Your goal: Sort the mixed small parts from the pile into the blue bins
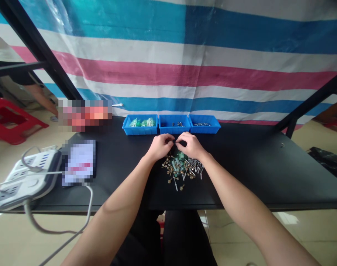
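My left hand (160, 145) and my right hand (192, 145) meet above the far edge of a mixed pile of small hardware on the black table (240, 173). Thumb and fingers of each are drawn together in a pinch, and anything between the fingertips is too small to make out. Brass-coloured screws (169, 170), silver blind rivets (196, 165) and pale green plastic pieces (178, 162) make up the pile. Just beyond my hands stand three blue bins: the left bin (140, 130) has green pieces in it, the middle bin (174, 130) a few screws, the right bin (205, 129) rivets.
On the left side lie a white power strip (32, 177) with cables, a pixelated flat object (79, 162) and a pixelated orange item (93, 114). A striped sheet (168, 74) hangs behind the table. Far left are a red stool (16, 122) and part of another person (37, 90).
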### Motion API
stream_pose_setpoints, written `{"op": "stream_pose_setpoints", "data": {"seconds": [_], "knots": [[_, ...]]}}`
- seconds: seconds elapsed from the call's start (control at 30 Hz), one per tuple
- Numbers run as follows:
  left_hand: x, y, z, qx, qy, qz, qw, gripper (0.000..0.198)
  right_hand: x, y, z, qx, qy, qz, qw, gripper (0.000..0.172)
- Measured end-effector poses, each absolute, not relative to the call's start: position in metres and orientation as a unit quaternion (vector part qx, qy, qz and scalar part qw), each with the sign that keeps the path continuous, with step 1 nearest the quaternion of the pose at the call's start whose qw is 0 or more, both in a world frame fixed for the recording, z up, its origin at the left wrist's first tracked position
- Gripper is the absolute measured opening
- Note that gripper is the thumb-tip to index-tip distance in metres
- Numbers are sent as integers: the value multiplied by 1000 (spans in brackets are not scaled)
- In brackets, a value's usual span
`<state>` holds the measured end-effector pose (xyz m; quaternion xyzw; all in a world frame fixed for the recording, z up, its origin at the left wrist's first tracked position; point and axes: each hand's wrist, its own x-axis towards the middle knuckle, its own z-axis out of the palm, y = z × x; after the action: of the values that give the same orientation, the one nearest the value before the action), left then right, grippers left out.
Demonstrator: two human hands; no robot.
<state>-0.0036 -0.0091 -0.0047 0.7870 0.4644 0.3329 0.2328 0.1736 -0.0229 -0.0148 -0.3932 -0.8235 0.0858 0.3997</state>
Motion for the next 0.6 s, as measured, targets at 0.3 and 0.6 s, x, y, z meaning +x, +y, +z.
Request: {"op": "stream_pose_setpoints", "data": {"seconds": [0.3,0.6], "knots": [[-3,-12,-4,789,414,372,261,22,173,-21,-19,-411,-794,87,439,10],[-2,-9,-7,754,441,411,262,19,169,-27,-16,-430,-764,143,460,24]]}}
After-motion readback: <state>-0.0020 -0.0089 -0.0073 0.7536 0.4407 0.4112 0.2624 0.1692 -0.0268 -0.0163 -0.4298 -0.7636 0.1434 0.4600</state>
